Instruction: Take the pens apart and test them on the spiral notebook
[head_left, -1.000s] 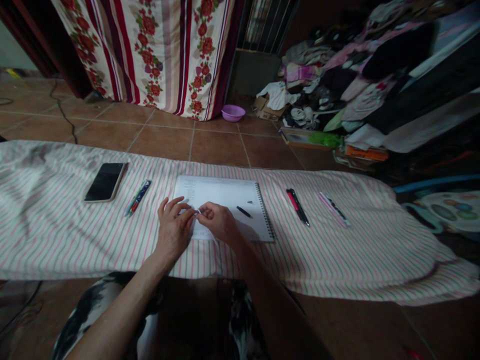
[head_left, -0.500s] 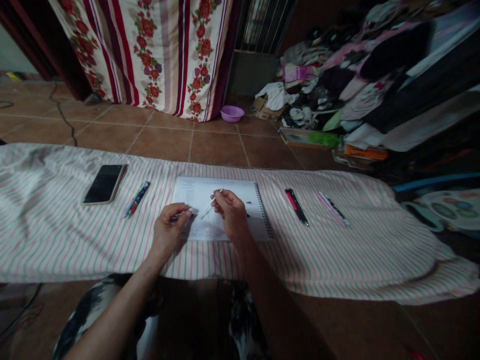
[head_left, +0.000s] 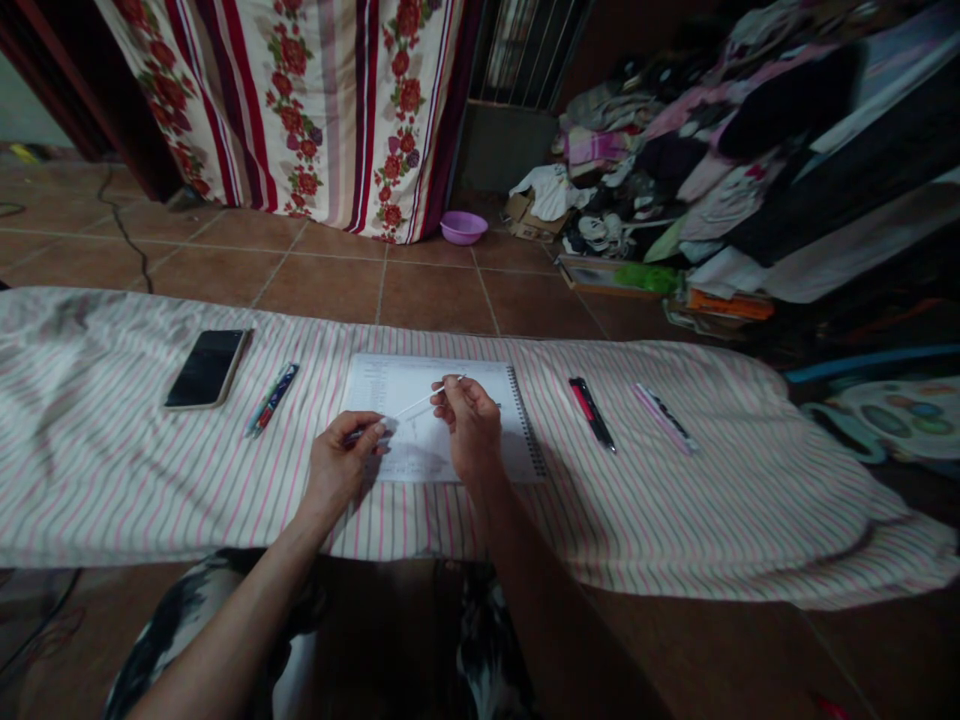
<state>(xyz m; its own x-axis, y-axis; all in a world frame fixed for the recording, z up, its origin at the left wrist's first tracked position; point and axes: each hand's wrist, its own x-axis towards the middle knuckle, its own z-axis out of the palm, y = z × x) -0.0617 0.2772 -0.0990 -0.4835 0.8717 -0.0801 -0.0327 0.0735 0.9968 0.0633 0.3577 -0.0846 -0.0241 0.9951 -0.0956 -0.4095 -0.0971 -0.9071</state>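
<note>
The right hand [head_left: 469,420] is pinching a thin white rod [head_left: 420,405] between thumb and fingertips, and the rod is slanting over the notebook [head_left: 420,455], its near left end reaching the left hand [head_left: 341,450]. That hand is pinching a slim dark piece [head_left: 355,436], mostly hidden by the fingers; whether the rod is entering it is too small to tell.

The work seems to be standing midway: the rod is out and mostly bare, and the two parts are not yet making one whole. Whether they are coming apart or going together, I cannot tell. On the counter [head_left: 675,540], the two pens on the left [head_left: 271,402], the red and black pens [head_left: 592,415] and the pink and black pens on the far right [head_left: 665,418] are lying untouched, as is the phone [head_left: 206,368].

Half a second ago the rod was pointing steeply down at the page, clear of the left hand; now it is lying flatter, its end meeting the left fingertips. The black part showing on the page a second ago is not showing now, the right hand covering that spot.
</note>
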